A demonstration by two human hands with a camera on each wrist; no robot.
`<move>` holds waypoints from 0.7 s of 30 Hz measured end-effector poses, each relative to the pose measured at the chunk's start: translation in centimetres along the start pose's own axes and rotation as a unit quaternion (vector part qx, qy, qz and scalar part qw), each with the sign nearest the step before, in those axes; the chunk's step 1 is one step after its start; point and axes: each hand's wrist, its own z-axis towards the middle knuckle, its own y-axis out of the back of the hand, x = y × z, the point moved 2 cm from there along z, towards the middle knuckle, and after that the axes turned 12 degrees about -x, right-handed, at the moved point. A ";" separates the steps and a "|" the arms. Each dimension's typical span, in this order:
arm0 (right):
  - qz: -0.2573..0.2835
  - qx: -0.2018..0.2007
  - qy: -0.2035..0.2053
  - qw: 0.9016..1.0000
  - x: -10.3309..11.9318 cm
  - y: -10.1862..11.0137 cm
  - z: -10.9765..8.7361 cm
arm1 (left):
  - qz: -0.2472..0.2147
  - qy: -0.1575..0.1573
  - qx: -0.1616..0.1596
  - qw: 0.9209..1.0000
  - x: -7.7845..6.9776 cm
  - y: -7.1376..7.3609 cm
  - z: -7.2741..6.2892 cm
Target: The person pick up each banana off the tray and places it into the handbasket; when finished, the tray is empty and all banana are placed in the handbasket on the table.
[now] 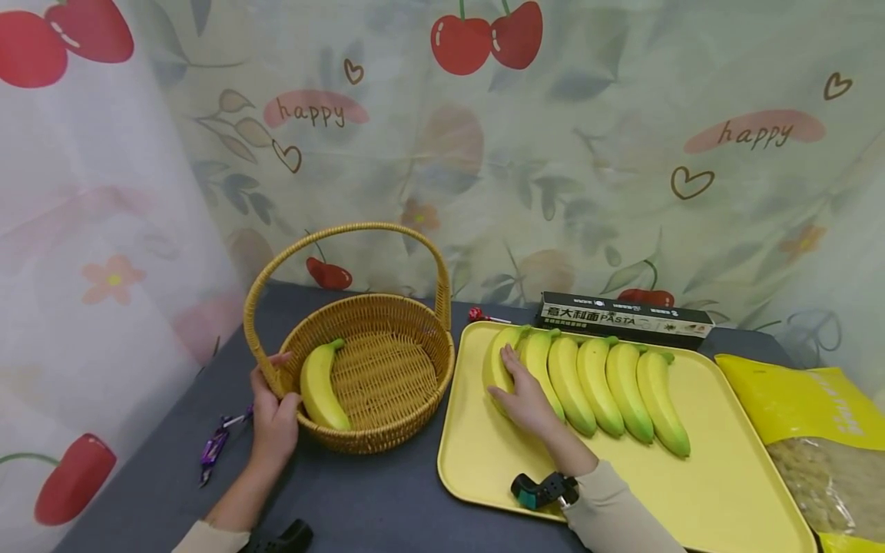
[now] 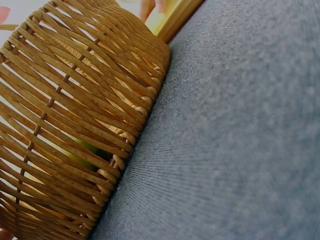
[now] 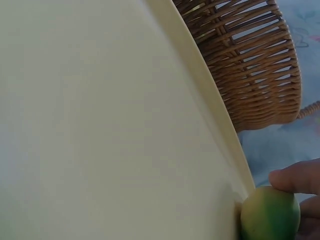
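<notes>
My left hand [image 1: 275, 415] grips the left side of a wicker basket [image 1: 442, 361] where its arched handle meets the rim. One yellow banana [image 1: 320, 388] lies inside the basket, against its left wall. On a pale yellow tray [image 1: 726, 476] several bananas [image 1: 594, 384] lie side by side, green at their lower tips. My right hand [image 1: 528, 399] holds the leftmost banana [image 1: 499, 365], thumb on its left side and fingers over it. In the right wrist view that banana's green tip [image 3: 270, 212] shows close to the tray's edge, with the thumb across it.
A black pasta box [image 1: 625, 319] stands behind the tray, with a red-wrapped lollipop [image 1: 477, 314] to its left. A yellow bag with a see-through window [image 1: 816, 430] lies at the right. Left of the basket is a purple-wrapped candy [image 1: 214, 449]. Printed curtains hang behind the dark table [image 1: 387, 507].
</notes>
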 end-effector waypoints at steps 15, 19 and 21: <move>-0.004 0.037 -0.008 0.999 1.5 0.8 1.1 | -0.005 0.004 -0.003 1.000 0.0 0.2 0.0; 0.006 0.066 -0.017 0.998 2.6 2.4 1.5 | -0.016 -0.003 -0.002 1.000 0.0 0.1 0.0; -0.002 0.083 -0.012 0.996 3.1 3.2 1.7 | -0.021 -0.005 0.001 1.000 0.0 0.0 0.0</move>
